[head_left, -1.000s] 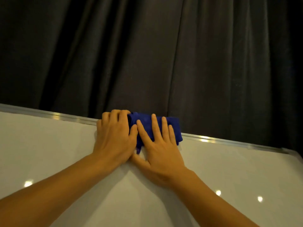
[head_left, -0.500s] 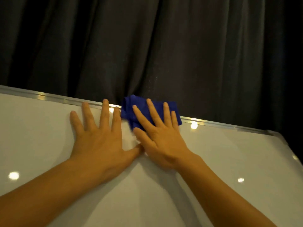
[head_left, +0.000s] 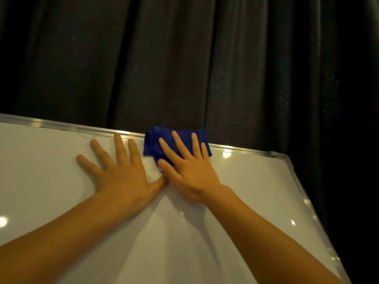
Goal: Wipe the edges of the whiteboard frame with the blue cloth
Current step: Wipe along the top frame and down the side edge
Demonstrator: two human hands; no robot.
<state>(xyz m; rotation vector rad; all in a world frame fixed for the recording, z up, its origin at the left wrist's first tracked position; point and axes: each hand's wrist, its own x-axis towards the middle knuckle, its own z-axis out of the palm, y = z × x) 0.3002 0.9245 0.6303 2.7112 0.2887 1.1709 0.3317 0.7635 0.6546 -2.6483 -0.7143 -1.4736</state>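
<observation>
Both hands flat, fingers spread: right hand (head_left: 190,173) on blue cloth (head_left: 155,142) at whiteboard frame (head_left: 61,125), left hand (head_left: 121,173) empty.

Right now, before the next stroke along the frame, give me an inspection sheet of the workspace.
Surface: whiteboard, white and glossy, dotted with light reflections.
Job's things: blue cloth, folded, lying over the top frame edge; right frame edge and the rounded corner are in view.
Clutter: nothing seen.
Grippers: right hand flat on the cloth, fingers spread, pressing rather than gripping; left hand flat on the bare board beside the cloth, fingers spread, holding nothing; the thumbs meet.
Cables: nothing seen.
Surroundings: dark pleated curtain behind the board; dim lighting.
</observation>
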